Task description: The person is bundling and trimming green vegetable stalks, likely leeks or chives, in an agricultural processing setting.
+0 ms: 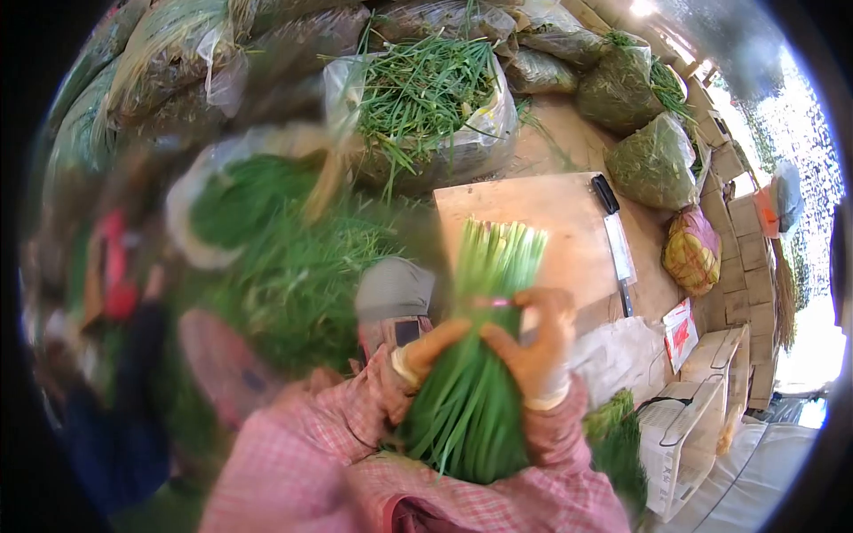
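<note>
A thick bunch of chives stands in front of my body, its pale cut ends upward and its long leaves hanging toward my lap. A pink band circles it below the pale ends. My left hand, in a tan glove, is closed on the bunch's left side. On the right side, my right hand grips it with the thumb laid across the leaves; that hand is slightly blurred. Just beyond the bunch lies a wooden board. A knife with a black handle rests along the board's right side.
Loose greens are heaped at left. Behind the board sits an open plastic bag of greens. More filled bags line the back and right. A white crate stands at lower right. Another person's blurred dark-clothed leg shows at left.
</note>
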### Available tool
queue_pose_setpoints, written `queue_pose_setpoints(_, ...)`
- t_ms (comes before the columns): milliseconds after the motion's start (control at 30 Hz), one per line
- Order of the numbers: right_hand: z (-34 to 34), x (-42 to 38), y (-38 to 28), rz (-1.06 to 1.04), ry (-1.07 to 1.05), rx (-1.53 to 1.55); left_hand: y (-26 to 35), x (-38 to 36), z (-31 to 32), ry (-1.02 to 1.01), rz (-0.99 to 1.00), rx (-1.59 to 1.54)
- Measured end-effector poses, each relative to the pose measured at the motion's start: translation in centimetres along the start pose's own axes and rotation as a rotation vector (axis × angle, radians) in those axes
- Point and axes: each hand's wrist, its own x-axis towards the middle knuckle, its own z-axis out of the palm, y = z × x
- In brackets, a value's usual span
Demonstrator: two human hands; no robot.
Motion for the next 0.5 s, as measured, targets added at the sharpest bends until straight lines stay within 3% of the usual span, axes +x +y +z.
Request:
queue_pose_setpoints(167, 0.9, 0.0, -0.5, 0.058, -0.072, 0.053, 0.3, -0.9, -0.5, 0.076, 0.02, 0.099)
queue_pose_setpoints(233, 1.5, -0.2, -0.5, 0.065, -0.072, 0.074, 0.3, -0.8, -1.4, -0.064, -0.013, -0.03)
queue_pose_setpoints(500, 2.2, -1.3, -0.6, 0.051, -0.048, 0.038, 0.3, -1.2, 0.3, 0.139, 0.011, -0.097)
